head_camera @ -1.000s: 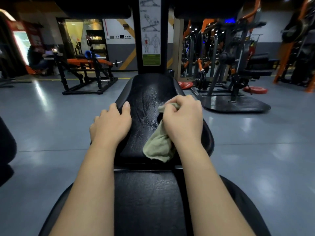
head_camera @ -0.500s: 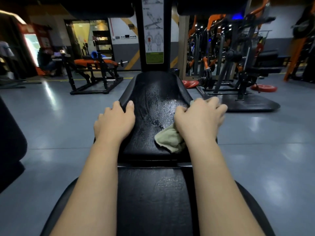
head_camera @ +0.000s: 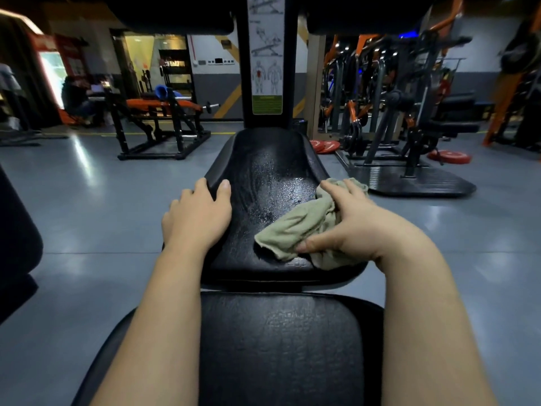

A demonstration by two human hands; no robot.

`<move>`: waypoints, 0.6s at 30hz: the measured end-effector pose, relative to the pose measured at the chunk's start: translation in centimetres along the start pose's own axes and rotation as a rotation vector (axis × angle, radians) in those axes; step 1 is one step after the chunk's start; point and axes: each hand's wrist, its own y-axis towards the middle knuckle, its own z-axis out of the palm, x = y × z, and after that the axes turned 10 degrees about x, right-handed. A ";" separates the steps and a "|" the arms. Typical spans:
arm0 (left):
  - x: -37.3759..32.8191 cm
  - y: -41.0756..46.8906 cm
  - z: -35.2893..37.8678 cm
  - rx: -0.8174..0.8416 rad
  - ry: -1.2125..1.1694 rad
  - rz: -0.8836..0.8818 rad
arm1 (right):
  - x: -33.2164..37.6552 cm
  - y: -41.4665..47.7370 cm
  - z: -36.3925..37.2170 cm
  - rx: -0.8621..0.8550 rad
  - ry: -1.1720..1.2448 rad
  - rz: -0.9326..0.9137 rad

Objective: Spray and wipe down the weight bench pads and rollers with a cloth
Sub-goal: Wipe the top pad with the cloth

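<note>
2 hands down on the seat pad [head_camera: 263, 159], well apart, wet strip between them. Head view: left hand [head_camera: 196, 218] grips the pad's left rim, fingers wrapped over the edge, thumb on top. Reads as a brace. The right hand [head_camera: 351, 227] clamps a bunched olive cloth [head_camera: 298, 227], thumb pinching the near fold and fingers over the far wad. That cloth sits pressed on the pad's right half, with its loose tail pointing toward the left hand.

Spray film [head_camera: 278, 186] beads between the hands and just past the fingertips, so the wipe looks mid-pass.

Handling, my read:
- cloth: light, soft, floppy, bunches easily. Hold the wad in the palm and keep the tail tucked, or it drags.
- seat pad: cushioned, fixed to the frame, slick where wet. Brace on the dry rim, not the centre.

The back pad [head_camera: 278, 347] lies between the forearms and looks dry. 2 dark padded bars, likely the rollers [head_camera: 175, 16], sit far beyond both hands; can't tell their state. No spray bottle visible.
</note>
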 end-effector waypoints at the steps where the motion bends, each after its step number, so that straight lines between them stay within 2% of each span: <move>1: 0.0 -0.1 0.0 0.000 -0.001 0.000 | -0.4 0.7 0.2 -0.089 0.063 -0.019; 4: 0.0 -0.1 0.0 0.004 0.001 -0.001 | -1.2 2.4 0.9 -0.415 0.299 0.017; 6: 0.1 0.0 -0.1 0.002 0.002 0.002 | -1.2 2.8 1.2 -0.515 0.292 0.087; 8: 0.1 0.0 0.0 0.006 -0.002 0.001 | -0.7 2.5 1.2 -0.474 0.177 0.124; 11: 0.0 -0.1 0.0 0.008 -0.006 0.001 | 0.2 0.8 0.5 -0.306 -0.037 0.160; 15: 0.1 -0.2 0.0 0.004 -0.007 0.007 | 1.0 -1.7 -0.7 -0.096 -0.171 0.208; 18: 0.2 -0.1 0.0 0.002 -0.004 0.003 | 1.5 -2.6 -0.8 -0.016 -0.277 0.220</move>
